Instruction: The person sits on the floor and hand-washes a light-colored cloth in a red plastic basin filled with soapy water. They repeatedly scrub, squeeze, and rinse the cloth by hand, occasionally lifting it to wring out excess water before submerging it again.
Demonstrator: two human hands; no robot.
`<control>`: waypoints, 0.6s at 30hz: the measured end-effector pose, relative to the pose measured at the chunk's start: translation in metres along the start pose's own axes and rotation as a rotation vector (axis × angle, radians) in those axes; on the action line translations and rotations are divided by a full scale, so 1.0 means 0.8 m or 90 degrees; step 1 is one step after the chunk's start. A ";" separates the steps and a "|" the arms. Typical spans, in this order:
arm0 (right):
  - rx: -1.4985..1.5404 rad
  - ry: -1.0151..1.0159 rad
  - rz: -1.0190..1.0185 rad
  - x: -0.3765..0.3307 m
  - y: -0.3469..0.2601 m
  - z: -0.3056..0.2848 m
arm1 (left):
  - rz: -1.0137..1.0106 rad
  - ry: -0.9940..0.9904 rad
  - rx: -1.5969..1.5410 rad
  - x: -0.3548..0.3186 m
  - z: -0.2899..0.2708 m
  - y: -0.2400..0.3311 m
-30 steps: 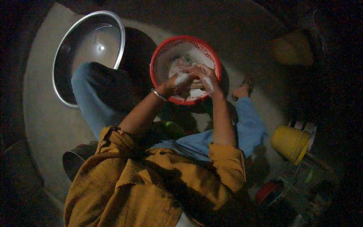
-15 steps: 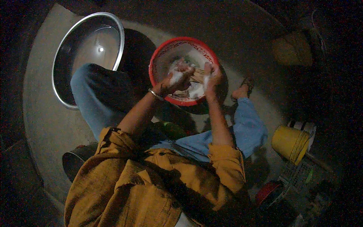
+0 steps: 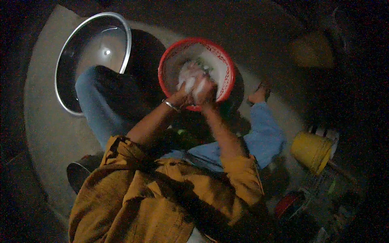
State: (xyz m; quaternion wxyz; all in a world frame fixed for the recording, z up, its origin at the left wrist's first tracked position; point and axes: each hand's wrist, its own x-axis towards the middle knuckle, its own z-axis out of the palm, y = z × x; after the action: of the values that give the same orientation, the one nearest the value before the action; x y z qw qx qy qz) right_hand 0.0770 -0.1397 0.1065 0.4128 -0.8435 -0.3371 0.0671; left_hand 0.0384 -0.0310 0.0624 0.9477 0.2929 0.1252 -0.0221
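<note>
Inside a white basin with a red rim (image 3: 232, 77), my left hand (image 3: 187, 87) and my right hand (image 3: 204, 88) are pressed close together. White suds coat both hands, and motion blurs their fingers. They look closed, but whatever lies between them is hidden. Just beyond my fingers a pale, foamy mass with some green (image 3: 201, 64) shows in the basin; its kind is unclear. A bracelet (image 3: 171, 106) circles my left wrist.
A large metal tub (image 3: 129, 44) stands at the far left beside my bent knee. On the right are a yellow bucket (image 3: 310, 152) and a red container (image 3: 289, 204). A dark pot (image 3: 77, 174) sits near my left side. My bare foot (image 3: 259, 95) rests right of the basin.
Half a second ago a tan, ridged, cloth-like bundle stretched between my hands. My right hand has since moved left against my left hand, and the bundle is now out of sight.
</note>
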 end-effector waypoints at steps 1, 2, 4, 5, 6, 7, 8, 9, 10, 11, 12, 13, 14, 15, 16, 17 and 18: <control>0.130 -0.022 0.038 0.009 0.017 -0.029 | -0.110 0.048 0.038 -0.023 0.067 0.016; 0.252 -0.031 0.066 0.028 0.020 -0.066 | -0.132 0.051 0.040 -0.028 0.088 0.019; 0.321 -0.073 0.134 0.044 -0.004 -0.097 | -0.117 0.039 0.037 -0.028 0.083 0.014; 0.257 -0.089 0.169 0.051 -0.024 -0.106 | -0.105 0.023 0.040 -0.024 0.078 0.016; 0.192 -0.102 0.206 0.057 -0.043 -0.111 | -0.094 -0.004 0.051 -0.022 0.075 0.018; 0.148 -0.137 0.231 0.064 -0.067 -0.094 | -0.074 -0.009 0.076 -0.030 0.062 0.032; 0.091 -0.163 0.268 0.062 -0.087 -0.089 | -0.062 -0.046 0.099 -0.031 0.058 0.038; 0.030 -0.184 0.310 0.055 -0.104 -0.089 | -0.041 -0.107 0.144 -0.032 0.058 0.037; 0.059 0.025 0.226 0.051 -0.050 -0.066 | -0.007 -0.176 0.192 -0.027 0.058 0.031; 0.060 0.212 0.121 0.046 0.002 -0.042 | 0.048 -0.239 0.259 -0.023 0.060 0.030; 0.225 0.207 0.061 0.045 0.061 -0.041 | 0.101 -0.269 0.311 -0.017 0.066 0.027; 0.200 0.151 0.047 0.046 0.057 -0.042 | 0.157 -0.261 0.394 -0.017 0.054 0.032; 0.179 0.043 0.041 0.052 0.041 -0.060 | 0.261 -0.216 0.465 -0.003 0.043 0.034; 0.156 -0.063 0.030 0.058 0.024 -0.079 | 0.364 -0.154 0.546 0.011 0.031 0.036; 0.149 -0.230 0.035 0.062 -0.014 -0.109 | 0.458 -0.074 0.624 0.025 0.018 0.039; 0.138 -0.386 0.056 0.054 -0.024 -0.130 | 0.247 -0.072 0.417 0.014 0.031 0.048; 0.139 -0.423 0.089 0.044 -0.018 -0.137 | 0.157 -0.038 0.440 0.003 0.063 0.061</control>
State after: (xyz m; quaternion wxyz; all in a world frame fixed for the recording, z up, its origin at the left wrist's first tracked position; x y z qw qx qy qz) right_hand 0.1396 -0.1829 0.1945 0.3626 -0.7475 -0.3856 0.4013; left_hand 0.0574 -0.0193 0.1289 0.7913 0.6081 0.0463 0.0431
